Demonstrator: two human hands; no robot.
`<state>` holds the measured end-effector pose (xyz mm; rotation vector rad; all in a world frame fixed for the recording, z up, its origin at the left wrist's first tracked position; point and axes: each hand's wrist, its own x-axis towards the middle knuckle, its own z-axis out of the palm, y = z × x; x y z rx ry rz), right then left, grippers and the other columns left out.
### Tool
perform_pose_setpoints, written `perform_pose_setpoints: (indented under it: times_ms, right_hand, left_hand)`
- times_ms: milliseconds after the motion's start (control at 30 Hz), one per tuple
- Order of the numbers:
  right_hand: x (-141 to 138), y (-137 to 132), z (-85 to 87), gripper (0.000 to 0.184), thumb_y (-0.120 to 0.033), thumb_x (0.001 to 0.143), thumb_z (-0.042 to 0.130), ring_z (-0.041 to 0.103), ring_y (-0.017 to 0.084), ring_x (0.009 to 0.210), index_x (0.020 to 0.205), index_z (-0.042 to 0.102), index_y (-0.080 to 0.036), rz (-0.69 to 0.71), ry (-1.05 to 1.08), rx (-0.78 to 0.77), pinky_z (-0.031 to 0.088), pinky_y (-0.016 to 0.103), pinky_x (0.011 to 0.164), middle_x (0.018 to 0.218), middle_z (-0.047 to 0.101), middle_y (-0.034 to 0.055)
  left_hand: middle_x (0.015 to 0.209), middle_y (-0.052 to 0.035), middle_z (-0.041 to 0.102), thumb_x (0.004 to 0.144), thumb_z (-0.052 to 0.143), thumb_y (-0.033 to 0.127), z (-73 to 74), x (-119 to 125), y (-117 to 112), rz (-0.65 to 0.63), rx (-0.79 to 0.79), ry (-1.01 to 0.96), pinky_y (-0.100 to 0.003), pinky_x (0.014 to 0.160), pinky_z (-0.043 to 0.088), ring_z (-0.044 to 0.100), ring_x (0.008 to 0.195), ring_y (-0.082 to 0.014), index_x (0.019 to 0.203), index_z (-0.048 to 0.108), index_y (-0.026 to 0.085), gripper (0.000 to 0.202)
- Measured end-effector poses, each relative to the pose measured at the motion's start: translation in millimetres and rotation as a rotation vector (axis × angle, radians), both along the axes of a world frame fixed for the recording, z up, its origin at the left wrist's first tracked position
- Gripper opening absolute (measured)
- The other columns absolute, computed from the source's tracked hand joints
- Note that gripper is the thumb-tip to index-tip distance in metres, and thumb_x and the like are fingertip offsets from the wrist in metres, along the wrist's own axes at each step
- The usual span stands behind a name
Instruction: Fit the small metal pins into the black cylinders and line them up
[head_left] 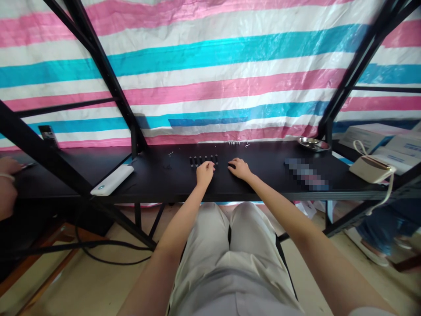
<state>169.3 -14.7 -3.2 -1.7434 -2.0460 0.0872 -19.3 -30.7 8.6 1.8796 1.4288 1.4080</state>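
Cylinders [200,160], short, black and pale-tipped, line up by my bunched left hand [205,172], any pinch unclear; my right hand [241,168] rests loosely spread on the flat black tabletop [269,169].

Can't tell if my bare left hand [205,172] holds anything; it hides pt. of the row of small black cylinders [201,160] by its fingertips. Under my bare right hand [239,168]: hidden. Thin white bits [234,143] beyond my fingers: too small to ID. Long blue-and-pink item [306,174] R of my fingers: pixelated. Co-worker's hand [9,166], far L: cut off.
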Motion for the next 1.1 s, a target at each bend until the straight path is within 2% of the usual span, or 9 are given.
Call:
perform_pose_setpoints:
  times_ms: [133, 300, 433, 567, 667, 800, 900, 967, 1100]
  right_hand:
    - [-21.7, 21.2, -0.1, 0.035, -0.043, 0.077, 0.058, 0.05, 0.022, 0.109, 0.108, 0.064, -0.026, 0.015, 0.113, -0.034, 0.038, 0.037, 0.093, 0.12, 0.055, 0.0043]
    - [-47.2, 36.3, 0.5, 0.03, -0.042, 0.074, 0.062, 0.052, 0.022, 0.108, 0.098, 0.067, -0.025, -0.033, 0.197, -0.025, 0.032, 0.04, 0.098, 0.118, 0.057, 0.004]
    - [-55.4, 41.3, -1.5, 0.022, -0.038, 0.072, 0.064, 0.054, 0.021, 0.103, 0.089, 0.068, -0.024, -0.029, 0.26, 0.017, 0.035, 0.039, 0.095, 0.109, 0.062, 0.0031]
    - [-50.3, 44.7, -7.5, 0.015, -0.032, 0.071, 0.065, 0.057, 0.019, 0.093, 0.082, 0.067, -0.022, 0.023, 0.318, 0.041, 0.041, 0.034, 0.086, 0.098, 0.063, 0.0029]
    - [-37.8, 42.1, -11.7, 0.013, -0.027, 0.07, 0.065, 0.057, 0.017, 0.086, 0.08, 0.065, -0.02, 0.135, 0.337, 0.069, 0.044, 0.031, 0.08, 0.092, 0.062, 0.0037]
    - [-16.3, 29.0, -12.8, 0.01, -0.024, 0.07, 0.064, 0.057, 0.015, 0.081, 0.079, 0.063, -0.018, 0.325, 0.352, 0.116, 0.044, 0.03, 0.079, 0.087, 0.062, 0.0037]
    - [-7.0, 17.6, -11.6, 0.009, -0.024, 0.073, 0.06, 0.057, 0.016, 0.082, 0.08, 0.062, -0.018, 0.388, 0.36, 0.142, 0.044, 0.031, 0.081, 0.088, 0.062, 0.0039]
    - [-6.1, 12.3, -10.9, 0.009, -0.023, 0.075, 0.058, 0.057, 0.016, 0.082, 0.082, 0.062, -0.018, 0.376, 0.343, 0.164, 0.044, 0.031, 0.08, 0.088, 0.063, 0.0049]
    - [-9.6, 7.1, -9.1, 0.013, -0.019, 0.078, 0.052, 0.058, 0.018, 0.08, 0.086, 0.062, -0.017, 0.32, 0.28, 0.226, 0.044, 0.032, 0.077, 0.086, 0.064, 0.0075]
  left_hand:
    - [0.058, 0.0009, 0.06, 0.081, 0.041, 0.029, 0.7, -1.0, -1.2, -0.007, -0.05, -0.091, -0.021, 0.051, 0.042, 0.052, 0.043, -0.0087, 0.076, 0.064, 0.016, 0.026]
    - [0.053, 0.0018, 0.058, 0.081, 0.042, 0.032, 0.2, -0.6, -2.9, -0.022, -0.044, -0.074, -0.02, 0.049, 0.041, 0.051, 0.041, -0.0083, 0.074, 0.063, 0.016, 0.027]
    - [0.053, 0.0017, 0.058, 0.081, 0.042, 0.032, -1.8, -2.8, -1.8, -0.033, -0.043, -0.062, -0.019, 0.048, 0.04, 0.051, 0.042, -0.0082, 0.073, 0.063, 0.017, 0.027]
    - [0.055, 0.0012, 0.059, 0.082, 0.043, 0.032, -4.2, -3.1, 0.5, -0.064, -0.076, -0.039, -0.019, 0.047, 0.04, 0.051, 0.041, -0.0085, 0.074, 0.063, 0.017, 0.026]
    - [0.057, 0.001, 0.061, 0.082, 0.045, 0.034, -4.7, -1.1, 2.1, -0.103, -0.107, 0.001, -0.02, 0.048, 0.041, 0.051, 0.042, -0.0085, 0.078, 0.062, 0.017, 0.024]
    - [0.067, 0.0006, 0.064, 0.082, 0.049, 0.037, -3.4, 3.5, 3.0, -0.082, -0.031, 0.086, -0.021, 0.056, 0.043, 0.055, 0.05, -0.0094, 0.105, 0.056, 0.018, 0.03]
    - [0.077, -0.0004, 0.065, 0.083, 0.049, 0.038, -0.5, 9.1, 1.4, -0.11, 0.056, 0.207, -0.022, 0.062, 0.044, 0.058, 0.059, -0.0111, 0.12, 0.049, 0.021, 0.04]
    - [0.081, -0.0013, 0.065, 0.085, 0.048, 0.036, 2.9, 14.3, 0.4, -0.14, 0.1, 0.292, -0.023, 0.064, 0.043, 0.059, 0.064, -0.0122, 0.117, 0.052, 0.022, 0.036]
    - [0.088, -0.0034, 0.065, 0.088, 0.043, 0.031, 11.6, 26.1, 4.0, -0.161, 0.185, 0.368, -0.024, 0.068, 0.043, 0.06, 0.075, -0.0143, 0.095, 0.061, 0.022, 0.021]
